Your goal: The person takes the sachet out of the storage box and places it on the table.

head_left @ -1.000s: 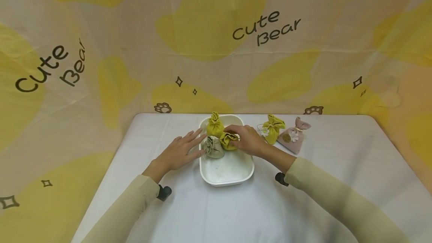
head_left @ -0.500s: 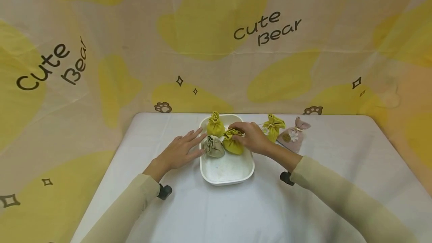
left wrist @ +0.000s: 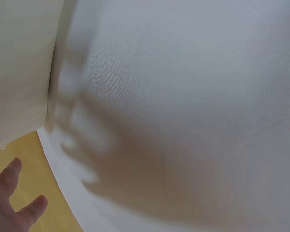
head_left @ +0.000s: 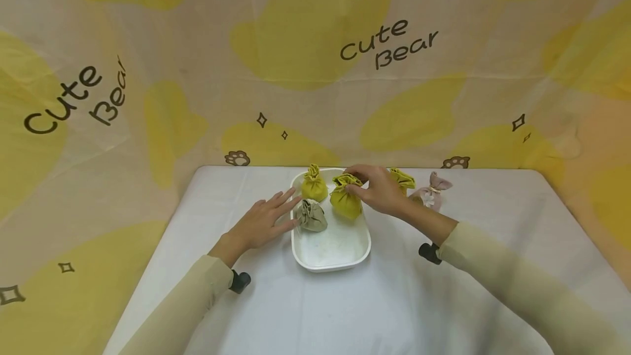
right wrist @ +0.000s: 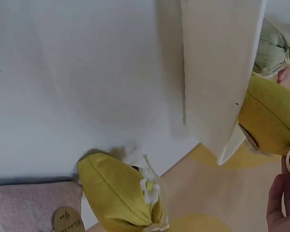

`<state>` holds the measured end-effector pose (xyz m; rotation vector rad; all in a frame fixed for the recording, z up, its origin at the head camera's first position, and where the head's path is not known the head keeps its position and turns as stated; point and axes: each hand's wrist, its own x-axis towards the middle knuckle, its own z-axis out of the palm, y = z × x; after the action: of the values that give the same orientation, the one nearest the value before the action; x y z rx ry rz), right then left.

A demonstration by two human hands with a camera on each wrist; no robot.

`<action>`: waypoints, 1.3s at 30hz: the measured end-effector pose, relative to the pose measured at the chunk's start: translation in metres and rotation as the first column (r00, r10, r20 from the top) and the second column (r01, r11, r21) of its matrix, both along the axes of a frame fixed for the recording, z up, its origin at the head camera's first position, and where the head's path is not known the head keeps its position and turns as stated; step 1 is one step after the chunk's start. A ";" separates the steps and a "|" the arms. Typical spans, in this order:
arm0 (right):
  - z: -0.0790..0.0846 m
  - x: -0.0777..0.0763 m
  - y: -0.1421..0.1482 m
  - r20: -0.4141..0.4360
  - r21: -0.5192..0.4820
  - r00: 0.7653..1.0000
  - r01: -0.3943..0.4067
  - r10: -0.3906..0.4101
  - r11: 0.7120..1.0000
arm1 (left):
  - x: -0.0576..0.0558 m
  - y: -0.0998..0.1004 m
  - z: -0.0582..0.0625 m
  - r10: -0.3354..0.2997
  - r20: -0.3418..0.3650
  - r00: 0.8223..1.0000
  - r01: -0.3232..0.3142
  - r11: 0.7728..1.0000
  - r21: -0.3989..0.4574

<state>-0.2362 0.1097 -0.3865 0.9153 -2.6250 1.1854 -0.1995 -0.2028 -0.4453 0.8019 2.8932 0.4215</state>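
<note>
My right hand (head_left: 382, 189) pinches the gathered neck of a yellow drawstring pouch (head_left: 346, 205), held over the right side of a white tray (head_left: 330, 264). In the right wrist view that pouch (right wrist: 270, 113) overlaps the tray's rim. My left hand (head_left: 263, 221) lies at the tray's left edge with fingers spread, fingertips right at the rim. Inside the tray sit a second yellow pouch (head_left: 314, 186) at the back and a grey-green pouch (head_left: 311, 216) close by the left fingertips. The left wrist view shows spread fingertips (left wrist: 34, 208) beside the tray wall (left wrist: 24, 72).
Right of the tray, another yellow pouch (right wrist: 117, 193) with a white flower stands partly behind the right hand. Beside it lies a pink pouch (head_left: 430, 196) with a round tag. A printed cloth backdrop (head_left: 305, 97) rises behind the white table (head_left: 315, 316).
My right hand has lifted the yellow pouch from among the others and moved it right and up, toward the tray's right rim. The left hand stays where it was.
</note>
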 end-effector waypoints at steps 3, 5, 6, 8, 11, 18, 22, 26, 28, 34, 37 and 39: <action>0.007 0.000 0.004 0.027 -0.014 0.999 0.019 -0.019 1.000 | 0.000 0.000 -0.001 0.007 0.009 1.000 -0.007 1.000 -0.008; 0.010 0.000 0.008 0.033 -0.024 0.999 0.028 -0.027 0.999 | 0.000 0.000 -0.001 0.007 0.012 1.000 -0.007 1.000 -0.006; 0.012 -0.001 0.009 0.030 -0.027 0.999 0.034 -0.033 0.999 | 0.000 0.000 -0.001 0.006 0.012 1.000 -0.006 1.000 -0.005; 0.016 -0.001 0.013 0.013 -0.028 0.999 0.048 -0.048 0.998 | 0.001 0.000 -0.001 0.010 0.018 1.000 -0.009 1.000 -0.005; 0.020 -0.002 0.018 -0.020 -0.030 0.998 0.064 -0.064 0.998 | 0.001 0.000 -0.001 0.007 0.016 1.000 -0.007 1.000 0.003; 0.024 -0.003 0.032 -0.037 -0.024 0.992 0.124 -0.125 0.992 | 0.000 0.000 -0.003 0.018 0.028 0.999 -0.018 1.000 0.002; 0.020 -0.004 0.040 -0.027 -0.012 0.986 0.162 -0.162 0.987 | 0.000 0.001 -0.003 0.024 0.031 0.999 -0.024 1.000 -0.002; 0.014 -0.005 0.047 -0.015 -0.005 0.980 0.197 -0.197 0.980 | 0.001 0.001 -0.002 0.026 0.037 0.999 -0.026 1.000 0.000; 0.011 -0.005 0.050 -0.004 -0.008 0.977 0.212 -0.212 0.977 | 0.001 0.000 -0.002 0.023 0.035 0.999 -0.024 1.000 0.003; 0.002 -0.006 0.056 0.037 -0.002 0.970 0.242 -0.241 0.970 | 0.000 0.000 -0.001 0.014 0.015 1.000 -0.014 1.000 0.003; -0.003 -0.006 0.057 0.071 0.001 0.970 0.234 -0.233 0.972 | 0.000 0.000 -0.001 0.011 0.012 1.000 -0.011 1.000 0.003; -0.006 -0.006 0.057 0.081 0.002 0.971 0.227 -0.226 0.974 | 0.000 0.000 -0.001 0.009 0.012 1.000 -0.009 1.000 0.004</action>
<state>-0.2423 0.1669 -0.3927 0.5568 -2.6969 1.1951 -0.1999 -0.2031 -0.4461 0.7840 2.8873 0.4316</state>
